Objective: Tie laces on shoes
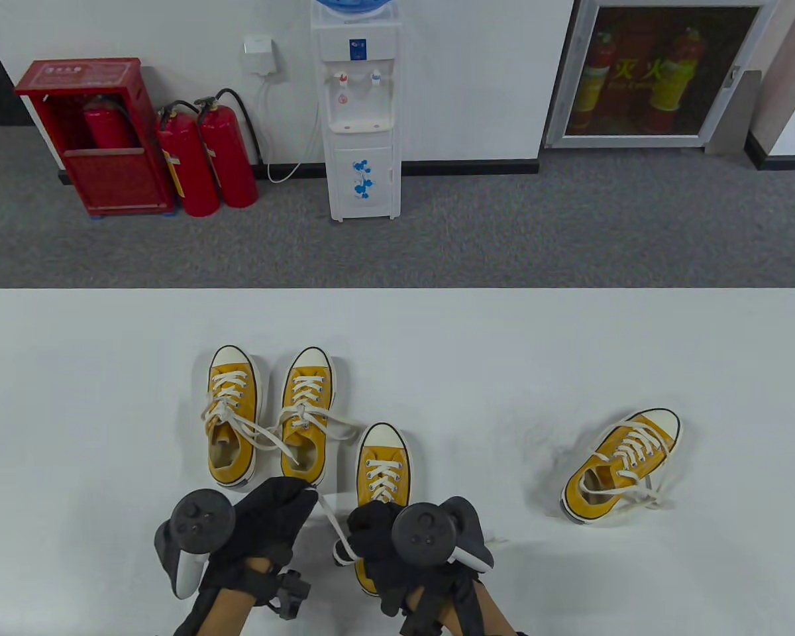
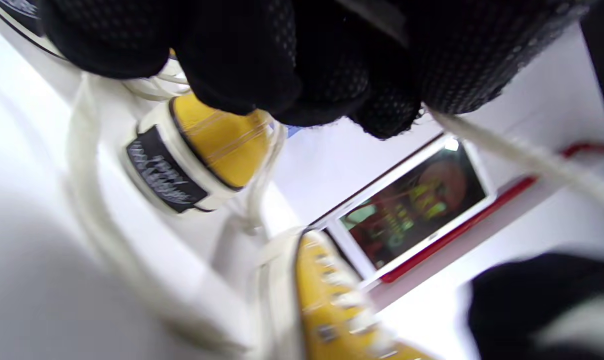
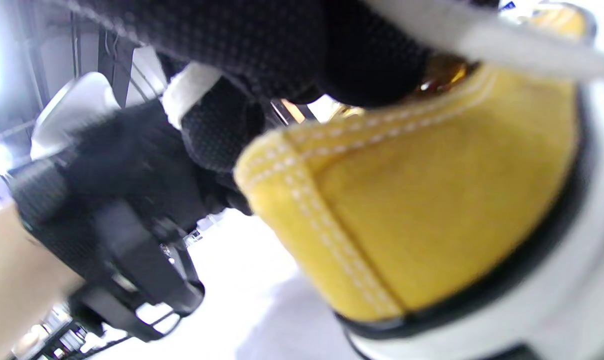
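White table (image 1: 570,344) carries four yellow canvas shoes: two side by side at the far left (image 1: 232,417) (image 1: 307,414), one well apart on the right with loose laces (image 1: 619,464), and the near shoe (image 1: 381,487) under the hands. Both gloved hands work its lace (image 1: 331,523), the left hand (image 1: 265,523) pinching one end taut and the right hand (image 1: 377,536) gripping the other by the heel. Judging by this, the knot on this shoe is just under way; next the ends likely need crossing and cinching.
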Available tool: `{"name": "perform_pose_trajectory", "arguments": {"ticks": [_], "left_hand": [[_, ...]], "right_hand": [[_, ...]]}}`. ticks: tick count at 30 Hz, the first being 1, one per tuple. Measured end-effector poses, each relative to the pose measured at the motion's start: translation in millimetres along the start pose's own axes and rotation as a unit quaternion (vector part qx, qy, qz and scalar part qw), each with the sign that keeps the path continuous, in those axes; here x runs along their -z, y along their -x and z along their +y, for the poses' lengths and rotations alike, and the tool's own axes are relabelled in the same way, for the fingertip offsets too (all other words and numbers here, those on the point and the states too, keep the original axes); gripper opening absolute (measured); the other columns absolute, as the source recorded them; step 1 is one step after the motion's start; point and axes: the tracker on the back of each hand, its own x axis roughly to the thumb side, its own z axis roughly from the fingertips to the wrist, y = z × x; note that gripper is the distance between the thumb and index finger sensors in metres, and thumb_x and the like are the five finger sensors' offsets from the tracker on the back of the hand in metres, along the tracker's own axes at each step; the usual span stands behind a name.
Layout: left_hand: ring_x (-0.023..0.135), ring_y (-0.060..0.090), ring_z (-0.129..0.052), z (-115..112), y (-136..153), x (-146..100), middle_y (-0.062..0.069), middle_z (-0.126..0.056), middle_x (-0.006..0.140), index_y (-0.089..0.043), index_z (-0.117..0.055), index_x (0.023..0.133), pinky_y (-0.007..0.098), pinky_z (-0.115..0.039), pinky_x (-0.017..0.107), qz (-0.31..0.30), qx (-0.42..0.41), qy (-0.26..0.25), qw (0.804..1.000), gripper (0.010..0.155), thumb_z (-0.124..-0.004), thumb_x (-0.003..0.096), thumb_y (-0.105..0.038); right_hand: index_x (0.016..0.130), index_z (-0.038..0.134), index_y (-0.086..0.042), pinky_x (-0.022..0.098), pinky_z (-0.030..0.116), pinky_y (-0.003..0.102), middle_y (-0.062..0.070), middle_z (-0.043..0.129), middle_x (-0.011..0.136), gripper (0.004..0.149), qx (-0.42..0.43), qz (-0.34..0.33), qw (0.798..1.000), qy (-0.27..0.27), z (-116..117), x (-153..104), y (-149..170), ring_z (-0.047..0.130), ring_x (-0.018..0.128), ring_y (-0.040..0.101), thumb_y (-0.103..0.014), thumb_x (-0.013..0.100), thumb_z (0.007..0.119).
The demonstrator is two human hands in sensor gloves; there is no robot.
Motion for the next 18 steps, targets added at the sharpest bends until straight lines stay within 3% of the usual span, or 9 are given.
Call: {"name": "perform_pose_trajectory", "arguments": {"ticks": [6,15,18], "left_hand": [[0.039,0.025,-0.099,-21,-6,3,0.000,-0.100,0.069,-0.033,-0.094,0.074,0.051,-0.084,0.042,0.019,0.060,0.041,0.997,0.042,-0.081,0.0457,-0.060],[0.043,0.027,-0.101,-36,-6,4,0.001,-0.101,0.073,-0.034,-0.096,0.075,0.049,-0.085,0.038,0.026,0.088,0.082,0.992,0.047,-0.075,0.0463,-0.065],[0.043,0.028,-0.102,-39,-4,4,0.003,-0.102,0.073,-0.034,-0.097,0.075,0.047,-0.085,0.035,0.022,0.120,0.085,0.989,0.050,-0.073,0.0460,-0.067]], "right_hand": [[0.073,0.100,-0.025,0.067,0.050,0.064,0.003,0.073,0.095,0.044,0.107,0.014,0.994,0.016,-8,0,14,0.087,0.059,0.021,-0.010,0.036,0.081],[0.078,0.096,-0.025,0.066,0.053,0.062,0.000,0.056,0.109,0.045,0.243,0.042,0.968,0.050,-13,-1,37,0.086,0.060,0.021,-0.012,0.038,0.081],[0.080,0.096,-0.024,0.066,0.054,0.061,-0.004,0.065,0.107,0.045,0.261,0.047,0.963,0.054,-14,-1,42,0.087,0.060,0.020,-0.013,0.038,0.081]]}}
